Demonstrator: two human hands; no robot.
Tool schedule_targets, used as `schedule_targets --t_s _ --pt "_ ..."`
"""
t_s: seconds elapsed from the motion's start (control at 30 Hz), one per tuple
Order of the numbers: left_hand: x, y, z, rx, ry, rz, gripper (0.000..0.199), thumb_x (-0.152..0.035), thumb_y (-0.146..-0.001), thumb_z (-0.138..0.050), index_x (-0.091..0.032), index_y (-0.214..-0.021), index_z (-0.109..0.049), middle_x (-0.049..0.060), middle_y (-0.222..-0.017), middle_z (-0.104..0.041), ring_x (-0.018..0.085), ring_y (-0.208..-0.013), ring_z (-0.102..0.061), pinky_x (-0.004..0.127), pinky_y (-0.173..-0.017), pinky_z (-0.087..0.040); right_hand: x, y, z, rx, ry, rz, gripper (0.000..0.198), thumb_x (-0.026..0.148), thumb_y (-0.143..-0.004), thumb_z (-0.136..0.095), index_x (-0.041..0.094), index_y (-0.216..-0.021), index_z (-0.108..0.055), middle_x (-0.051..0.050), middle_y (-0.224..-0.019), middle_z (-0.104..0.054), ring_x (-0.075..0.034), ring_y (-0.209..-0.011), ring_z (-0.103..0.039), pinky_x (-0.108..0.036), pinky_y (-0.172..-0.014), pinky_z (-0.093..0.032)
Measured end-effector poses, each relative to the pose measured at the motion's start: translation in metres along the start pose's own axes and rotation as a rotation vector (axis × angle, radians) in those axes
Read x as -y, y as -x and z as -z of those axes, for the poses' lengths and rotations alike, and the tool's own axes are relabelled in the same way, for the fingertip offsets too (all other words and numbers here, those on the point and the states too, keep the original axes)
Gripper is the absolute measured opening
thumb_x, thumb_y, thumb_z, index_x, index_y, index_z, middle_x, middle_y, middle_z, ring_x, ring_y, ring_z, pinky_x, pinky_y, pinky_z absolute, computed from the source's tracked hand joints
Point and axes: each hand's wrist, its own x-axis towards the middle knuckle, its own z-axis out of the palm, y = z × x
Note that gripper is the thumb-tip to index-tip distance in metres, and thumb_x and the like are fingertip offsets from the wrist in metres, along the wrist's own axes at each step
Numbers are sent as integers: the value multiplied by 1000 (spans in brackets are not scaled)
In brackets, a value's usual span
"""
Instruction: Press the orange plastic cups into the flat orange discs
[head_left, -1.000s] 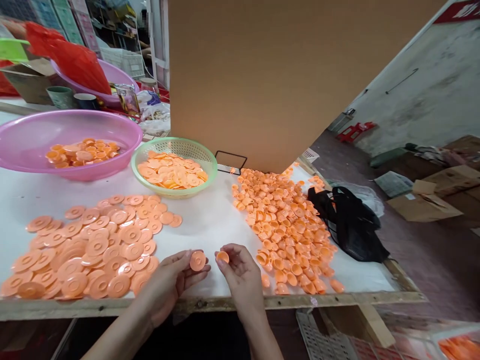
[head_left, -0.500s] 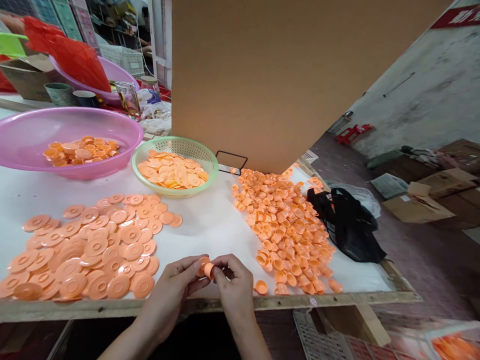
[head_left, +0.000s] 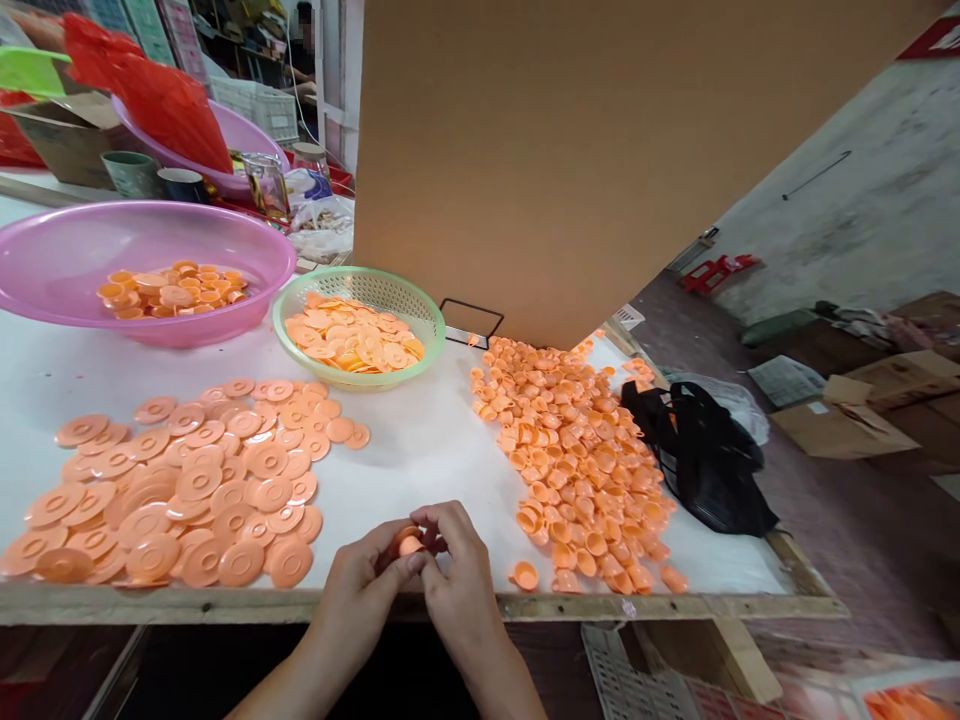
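At the table's front edge, my left hand (head_left: 354, 588) is closed on a small orange toy saucer (head_left: 401, 532). My right hand (head_left: 459, 575) pinches a small orange toy cup (head_left: 410, 546) against it, and the fingers of both hands partly cover the two pieces. Whether cup and saucer are joined, I cannot tell. To the left of my hands spreads a layer of orange saucers (head_left: 199, 480). A heap of orange cups (head_left: 585, 450) lies to the right, with one loose cup (head_left: 523, 576) near the edge.
Behind the saucers stand a pink basin (head_left: 150, 335) holding orange pieces and a green basket (head_left: 360, 380) of saucers. A large cardboard sheet (head_left: 540, 170) rises at the back. A black bag (head_left: 705, 460) lies right of the cups. A person (head_left: 304, 55) is in the background.
My hands have come closer together, and the cup now sits lower against the saucer, more covered by my fingers. The view has shifted slightly.
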Motion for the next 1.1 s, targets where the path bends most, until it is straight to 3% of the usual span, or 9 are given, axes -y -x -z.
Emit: schedule_targets --t_s 0.2,0.37,0.5,0.6,0.73,0.93,1.1 --pt "-1 9 -4 -115 -178 -43 32 -33 -83 -58 -18 -110 -68 6 -102 -74 21 -90 -66 27 -80 -51 -7 9 -17 -136 8 74 24 4 -71 -43 21 -83 -54 0 -80 -53 -15 -72 -54 -27 -63 -45" --pt "-2 14 0 -138 -261 -111 27 -30 -86 -55 -21 -107 -69 5 -101 -74 20 -89 -67 28 -78 -53 -7 11 -29 -183 -69 97 21 7 -75 -44 22 -86 -52 0 -83 -51 -15 -71 -53 -26 -61 -46" --pt "3 7 10 -103 -60 -121 30 -31 -85 -60 -23 -114 -60 6 -106 -72 21 -97 -67 32 -87 -54 0 3 -25 -138 -37 122 28 11 -80 -47 23 -103 -58 -3 -97 -58 -18 -84 -57 -29 -69 -50" --pt "7 2 16 -158 87 -144 29 -33 -80 -69 -22 -104 -59 5 -101 -70 22 -97 -68 34 -85 -56 4 -3 -22 -114 -27 127 21 16 -85 -50 24 -101 -61 -4 -99 -61 -19 -90 -59 -29 -71 -51" --pt "6 3 22 -210 -126 -278 21 -34 -83 -66 -21 -100 -65 4 -97 -68 19 -92 -67 32 -84 -55 6 -6 -23 -116 -46 115 18 17 -88 -48 23 -101 -59 -3 -94 -64 -17 -83 -61 -29 -71 -51" --pt "-2 10 26 -137 -420 -510 17 -25 -90 -57 -24 -105 -64 3 -91 -66 16 -86 -62 27 -76 -50 4 4 -30 -182 -20 170 14 18 -83 -49 22 -94 -55 0 -80 -58 -16 -69 -56 -28 -60 -46" --pt "-3 20 23 -158 -461 -524 13 -24 -90 -55 -21 -95 -66 3 -83 -65 16 -79 -61 26 -70 -47 11 3 -38 -172 -108 124 6 20 -83 -50 22 -88 -54 0 -74 -57 -16 -65 -56 -26 -56 -46"
